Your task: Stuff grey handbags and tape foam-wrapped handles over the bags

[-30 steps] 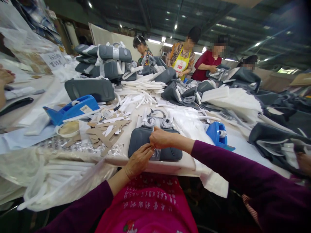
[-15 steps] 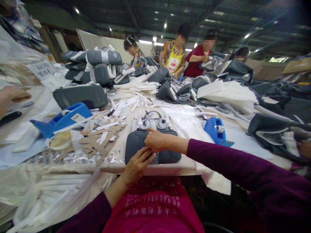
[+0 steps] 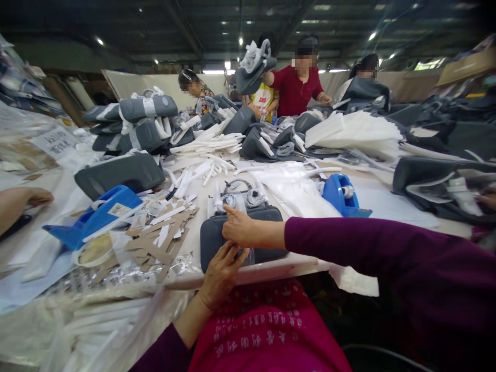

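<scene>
A dark grey bag (image 3: 269,219) lies flat at the table's front edge, with wrapped handles (image 3: 240,198) at its far side and a clear strip (image 3: 249,256) around its middle. My right hand (image 3: 240,227) rests over the bag's middle, its fingers closed in a pinch; what they hold is too small to tell. Just below it, my left hand (image 3: 222,271) touches the bag's near part and meets the right hand's fingertips. The left fingers are bent close together, and anything between them is hidden.
Blue tape dispensers stand at left (image 3: 93,214) and right (image 3: 343,196). Cardboard strips (image 3: 163,235) lie beside the bag. Behind are white tubes (image 3: 211,142), stacked grey bags (image 3: 147,108) and co-workers. Another person's hand (image 3: 39,196) is at far left.
The view has shifted right. Across the table, a person in red has raised a grey bag to the left. My hands stay together on the bag, with little change.
</scene>
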{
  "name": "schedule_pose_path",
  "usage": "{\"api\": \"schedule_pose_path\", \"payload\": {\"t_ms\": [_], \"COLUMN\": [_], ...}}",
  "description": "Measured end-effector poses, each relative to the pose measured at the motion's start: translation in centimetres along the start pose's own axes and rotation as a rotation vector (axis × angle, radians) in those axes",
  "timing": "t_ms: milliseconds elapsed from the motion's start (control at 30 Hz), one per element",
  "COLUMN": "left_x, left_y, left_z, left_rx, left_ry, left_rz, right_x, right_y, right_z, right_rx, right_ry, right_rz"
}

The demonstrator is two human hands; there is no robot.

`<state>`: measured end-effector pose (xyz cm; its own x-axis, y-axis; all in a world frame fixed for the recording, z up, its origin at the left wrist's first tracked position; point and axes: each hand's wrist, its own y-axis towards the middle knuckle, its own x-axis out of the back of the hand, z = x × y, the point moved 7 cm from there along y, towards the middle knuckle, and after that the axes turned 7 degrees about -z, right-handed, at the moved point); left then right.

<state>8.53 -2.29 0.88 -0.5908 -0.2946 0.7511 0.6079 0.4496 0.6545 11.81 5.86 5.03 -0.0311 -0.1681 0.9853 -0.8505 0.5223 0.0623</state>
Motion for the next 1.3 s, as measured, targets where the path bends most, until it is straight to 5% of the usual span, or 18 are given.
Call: {"api": "schedule_pose_path", "payload": {"t_ms": [200,333,433,500,633,733,833,1100,1300], "left_x": [0.3,0.8,0.8,0.5,0.4,0.3,0.2,-0.1,0.0], "left_y": [0.2,0.3,0.1,0.0,-0.1,-0.1,0.1,0.2,0.8], "left_z": [-0.4,-0.7,-0.9,-1.0,-1.1,-1.1,-1.0,-1.3,-1.6], "left_rx": [-0.037,-0.058,-0.095,-0.122,-0.168,-0.156,-0.145,-0.137,-0.183], "left_ry": [0.028,0.073,0.114,0.12,0.106,0.109,0.101,0.163,0.241], "left_rz": [0.006,-0.049,-0.047,-0.027,-0.014,0.039,0.089,0.181,0.181], "right_x": [1.6,4.6,6.7,6.3,2.5,-0.6,-2.0,-1.5,1.5], "right_y": [1.2,0.1,-2.6,-5.0,-9.8,-12.2,-13.0,-12.8,-17.6], "right_z": [-5.2,-8.3,-7.1,-4.5,1.5,3.3,2.5,0.5,-3.3], "right_rx": [-0.024,-0.215,-0.358,-0.378,-0.285,-0.238,-0.232,-0.297,-0.606], "right_ry": [-0.219,-0.247,-0.213,-0.115,0.048,0.027,-0.024,-0.035,0.055], "right_rz": [0.108,-0.101,-0.372,-0.467,-0.572,-0.552,-0.494,-0.507,-0.661]}}
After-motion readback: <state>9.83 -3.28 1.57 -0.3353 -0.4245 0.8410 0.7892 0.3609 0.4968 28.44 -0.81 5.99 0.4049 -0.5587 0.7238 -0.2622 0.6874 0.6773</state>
